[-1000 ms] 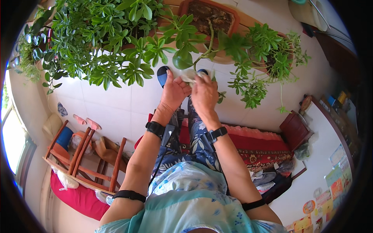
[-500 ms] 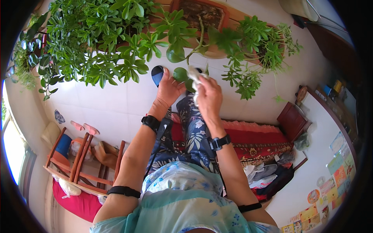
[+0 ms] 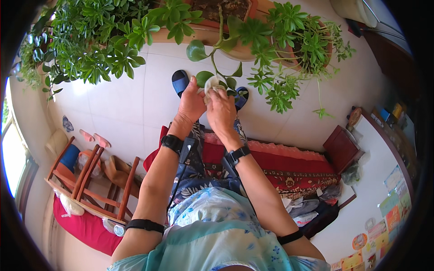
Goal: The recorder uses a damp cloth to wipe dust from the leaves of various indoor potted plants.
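My right hand [image 3: 220, 110] is closed on a crumpled whitish cloth [image 3: 214, 84], pressed against the leaves at the low end of a drooping plant stem [image 3: 214, 63]. Beside it, my left hand [image 3: 191, 105] is turned palm up, its thumb raised at the edge of a broad green leaf [image 3: 204, 77]. The left fingers curl in under the leaf and cloth, partly hidden there. More rounded leaves stick out around the cloth, and a large round leaf [image 3: 196, 50] hangs higher on the stem.
Bushy potted plants [image 3: 95, 40] fill the far left, with a trailing potted plant [image 3: 312, 45] at far right. A brown planter [image 3: 253, 10] stands between them. A wooden stool [image 3: 90, 180] lies at left; a red-covered seat [image 3: 289, 165] is behind my legs.
My right hand has moved left and slightly down with the cloth, now close beside my left hand. The view has shifted, and both blue slippers show more fully.
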Demonstrator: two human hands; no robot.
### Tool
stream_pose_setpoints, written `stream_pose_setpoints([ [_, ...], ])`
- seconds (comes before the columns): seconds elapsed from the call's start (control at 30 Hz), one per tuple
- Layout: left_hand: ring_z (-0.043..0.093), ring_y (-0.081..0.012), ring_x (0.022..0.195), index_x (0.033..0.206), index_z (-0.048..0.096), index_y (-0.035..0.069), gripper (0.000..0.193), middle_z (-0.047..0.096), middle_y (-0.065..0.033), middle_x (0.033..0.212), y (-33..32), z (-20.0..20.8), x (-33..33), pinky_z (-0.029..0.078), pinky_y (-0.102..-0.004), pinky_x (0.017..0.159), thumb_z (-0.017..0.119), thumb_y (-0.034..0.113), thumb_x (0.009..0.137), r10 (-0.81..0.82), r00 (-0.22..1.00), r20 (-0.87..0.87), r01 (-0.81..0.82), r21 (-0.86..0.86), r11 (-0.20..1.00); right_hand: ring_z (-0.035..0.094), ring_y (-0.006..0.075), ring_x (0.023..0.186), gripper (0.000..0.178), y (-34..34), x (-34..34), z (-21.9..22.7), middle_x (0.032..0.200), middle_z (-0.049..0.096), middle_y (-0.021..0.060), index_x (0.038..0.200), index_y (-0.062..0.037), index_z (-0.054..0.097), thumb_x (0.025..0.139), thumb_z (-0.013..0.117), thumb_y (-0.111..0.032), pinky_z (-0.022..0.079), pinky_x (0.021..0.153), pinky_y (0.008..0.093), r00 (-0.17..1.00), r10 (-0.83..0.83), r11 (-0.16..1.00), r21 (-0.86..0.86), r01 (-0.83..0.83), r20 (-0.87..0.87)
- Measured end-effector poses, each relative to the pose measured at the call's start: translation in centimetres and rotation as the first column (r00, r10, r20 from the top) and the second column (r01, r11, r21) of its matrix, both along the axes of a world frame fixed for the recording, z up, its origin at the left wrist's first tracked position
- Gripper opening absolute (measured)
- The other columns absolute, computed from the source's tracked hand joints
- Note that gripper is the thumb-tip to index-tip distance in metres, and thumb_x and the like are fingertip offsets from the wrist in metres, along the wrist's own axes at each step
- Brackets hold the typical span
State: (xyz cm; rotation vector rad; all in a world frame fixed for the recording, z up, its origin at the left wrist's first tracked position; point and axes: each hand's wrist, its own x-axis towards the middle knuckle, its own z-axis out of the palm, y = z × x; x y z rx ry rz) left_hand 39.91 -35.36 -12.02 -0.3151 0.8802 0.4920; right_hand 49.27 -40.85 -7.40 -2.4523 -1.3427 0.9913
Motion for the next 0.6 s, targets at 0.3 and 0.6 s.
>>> stream_pose_setpoints([
  [0.3, 0.054, -0.0274, 0.113, 0.129, 0.049, 0.016, 0.057, 0.061, -0.01, 0.119, 0.2, 0.8, -0.7, 0.039, -0.0558, 0.096, 0.044, 0.06, 0.093, -0.106, 0.994, 0.012, 0.106, -0.02, 0.994, 0.056, 0.0314, 0.085, 0.034, -0.7, 2.3, 1.2, 0.121, 0.061, 0.0069, 0.116, -0.0114, 0.065, 0.082, 0.06, -0.008, 0.049, 0.077, 0.0386, 0.986, -0.015, 0.992, 0.123, -0.006, 0.169],
  [0.6, 0.052, -0.0316, 0.116, 0.133, 0.04, 0.002, 0.074, 0.056, -0.0158, 0.122, -1.7, -3.3, -2.5, 0.038, -0.0514, 0.101, 0.047, 0.062, 0.09, 0.014, 1.0, 0.012, -0.014, 0.01, 1.0, 0.064, 0.0237, 0.094, 0.03, -1.1, 2.3, 1.9, 0.11, 0.064, 0.0146, 0.118, 0.0011, 0.062, 0.089, 0.058, -0.005, 0.051, 0.083, 0.03, 0.833, -0.114, 0.952, 0.182, 0.248, -0.541],
])
